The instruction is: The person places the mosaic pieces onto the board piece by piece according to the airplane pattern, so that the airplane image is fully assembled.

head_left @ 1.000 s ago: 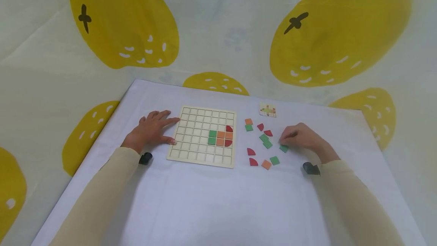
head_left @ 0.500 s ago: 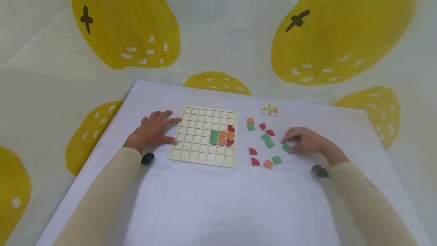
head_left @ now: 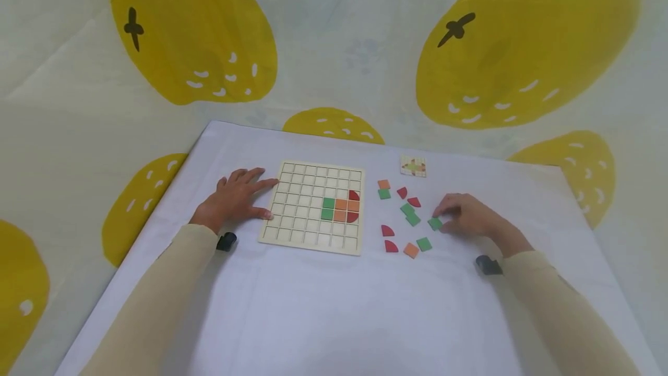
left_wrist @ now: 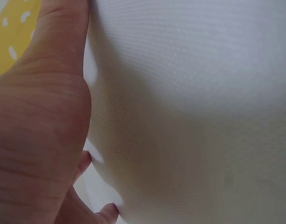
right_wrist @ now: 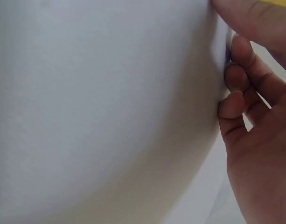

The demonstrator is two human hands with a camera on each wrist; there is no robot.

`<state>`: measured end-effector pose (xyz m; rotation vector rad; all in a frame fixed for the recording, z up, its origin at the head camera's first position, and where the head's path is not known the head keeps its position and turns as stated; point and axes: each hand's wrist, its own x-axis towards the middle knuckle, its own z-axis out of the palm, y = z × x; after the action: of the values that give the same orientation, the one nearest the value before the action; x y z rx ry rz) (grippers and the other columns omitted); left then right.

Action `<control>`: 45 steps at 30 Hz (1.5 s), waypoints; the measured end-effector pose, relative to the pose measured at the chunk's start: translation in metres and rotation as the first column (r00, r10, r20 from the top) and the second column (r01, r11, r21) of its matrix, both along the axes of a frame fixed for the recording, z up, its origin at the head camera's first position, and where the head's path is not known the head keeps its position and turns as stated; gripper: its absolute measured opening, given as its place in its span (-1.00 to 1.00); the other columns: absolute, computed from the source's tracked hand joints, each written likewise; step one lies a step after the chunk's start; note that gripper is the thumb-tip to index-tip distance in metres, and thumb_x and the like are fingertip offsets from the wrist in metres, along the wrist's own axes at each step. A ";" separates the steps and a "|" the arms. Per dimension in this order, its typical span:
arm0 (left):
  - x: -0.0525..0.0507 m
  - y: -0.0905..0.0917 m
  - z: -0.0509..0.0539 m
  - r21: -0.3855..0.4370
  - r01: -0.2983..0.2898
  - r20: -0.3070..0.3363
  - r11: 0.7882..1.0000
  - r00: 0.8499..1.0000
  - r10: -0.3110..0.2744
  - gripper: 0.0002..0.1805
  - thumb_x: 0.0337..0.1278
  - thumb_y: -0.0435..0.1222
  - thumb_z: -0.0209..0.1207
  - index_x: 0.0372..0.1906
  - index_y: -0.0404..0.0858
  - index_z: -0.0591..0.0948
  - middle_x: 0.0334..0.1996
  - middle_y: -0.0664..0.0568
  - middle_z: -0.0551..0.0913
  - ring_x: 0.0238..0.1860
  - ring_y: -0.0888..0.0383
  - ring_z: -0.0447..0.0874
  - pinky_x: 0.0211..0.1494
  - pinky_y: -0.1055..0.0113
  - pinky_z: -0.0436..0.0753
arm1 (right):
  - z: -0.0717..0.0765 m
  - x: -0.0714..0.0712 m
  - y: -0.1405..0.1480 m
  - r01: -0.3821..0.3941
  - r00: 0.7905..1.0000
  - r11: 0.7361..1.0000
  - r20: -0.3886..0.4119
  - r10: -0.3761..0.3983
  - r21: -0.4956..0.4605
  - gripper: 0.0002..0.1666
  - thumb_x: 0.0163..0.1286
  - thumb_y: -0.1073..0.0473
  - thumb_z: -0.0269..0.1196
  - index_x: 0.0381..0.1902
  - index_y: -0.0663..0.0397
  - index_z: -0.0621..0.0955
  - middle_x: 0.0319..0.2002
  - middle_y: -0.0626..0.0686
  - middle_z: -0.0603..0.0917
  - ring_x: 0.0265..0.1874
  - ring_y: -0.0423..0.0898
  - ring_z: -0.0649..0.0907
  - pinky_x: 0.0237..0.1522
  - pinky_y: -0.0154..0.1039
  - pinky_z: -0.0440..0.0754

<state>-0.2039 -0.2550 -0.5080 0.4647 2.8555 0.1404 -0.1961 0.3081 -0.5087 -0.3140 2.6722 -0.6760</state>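
My left hand [head_left: 229,199] rests on the table with its fingers spread. Its index finger and thumb touch the left edge of a wooden grid board [head_left: 297,231]. Set into the board's right side are two green squares [head_left: 327,208], several orange squares [head_left: 340,210] and red quarter-circles [head_left: 354,196]. At right, my right hand [head_left: 469,215] has thumb and index finger around a green square tile [head_left: 435,224] low at the table, pinching it as far as the head view shows. In the right wrist view the other fingers [right_wrist: 232,105] are curled; the tile is hidden there.
Loose tiles lie between board and right hand: red quarter-circles [head_left: 387,230], green squares [head_left: 424,243] and orange squares [head_left: 411,250]. A small pattern card [head_left: 413,166] is at the back. White cloth covers the table [head_left: 334,306]; a lemon-print sheet [head_left: 344,45] hangs behind.
My right thumb and index finger first parted above the green tile, then drew closer around it. The tile slid slightly to the left. My left hand stayed at the board's edge.
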 end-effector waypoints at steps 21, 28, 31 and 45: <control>0.000 0.001 0.002 0.012 -0.011 0.003 1.000 1.000 0.011 0.05 0.04 0.39 0.31 0.64 0.30 0.17 0.71 -0.07 0.02 0.63 -0.37 0.00 0.50 -0.57 0.10 | 0.006 0.010 -0.018 0.055 0.997 0.996 -0.046 -0.058 -0.066 -0.58 0.25 0.02 0.54 0.04 0.00 0.77 -0.19 0.04 0.70 -0.09 0.01 0.57 -0.19 -0.29 0.63; -0.001 0.001 0.001 0.017 -0.021 0.014 1.000 1.000 0.021 0.05 0.02 0.40 0.31 0.63 0.32 0.18 0.70 -0.07 0.03 0.63 -0.38 -0.02 0.51 -0.57 0.08 | 0.012 0.012 -0.031 0.051 0.998 0.995 -0.041 -0.055 -0.088 -0.56 0.25 0.01 0.55 0.05 0.02 0.77 -0.10 0.05 0.75 -0.11 -0.01 0.60 -0.17 -0.31 0.65; 0.000 0.001 -0.001 0.015 -0.019 0.019 1.000 1.000 0.019 0.05 0.02 0.42 0.29 0.63 0.34 0.18 0.71 -0.07 0.02 0.63 -0.37 -0.02 0.51 -0.57 0.08 | 0.013 0.012 -0.036 0.022 0.998 0.995 -0.054 -0.028 -0.093 -0.57 0.26 0.03 0.53 0.06 0.04 0.77 -0.11 0.05 0.77 -0.14 -0.03 0.60 -0.18 -0.33 0.65; 0.000 0.002 -0.003 0.007 -0.027 0.005 1.000 1.000 0.027 0.04 0.03 0.38 0.33 0.63 0.34 0.18 0.71 -0.05 0.02 0.63 -0.35 0.00 0.50 -0.57 0.10 | 0.017 0.008 -0.068 -0.030 0.996 0.991 -0.083 0.019 -0.131 -0.63 0.30 0.07 0.51 0.04 0.01 0.78 -0.12 0.01 0.76 -0.15 -0.04 0.59 -0.22 -0.34 0.64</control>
<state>-0.2039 -0.2534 -0.5111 0.4270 2.8579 0.1568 -0.1884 0.2401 -0.4913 -0.4175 2.7012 -0.8517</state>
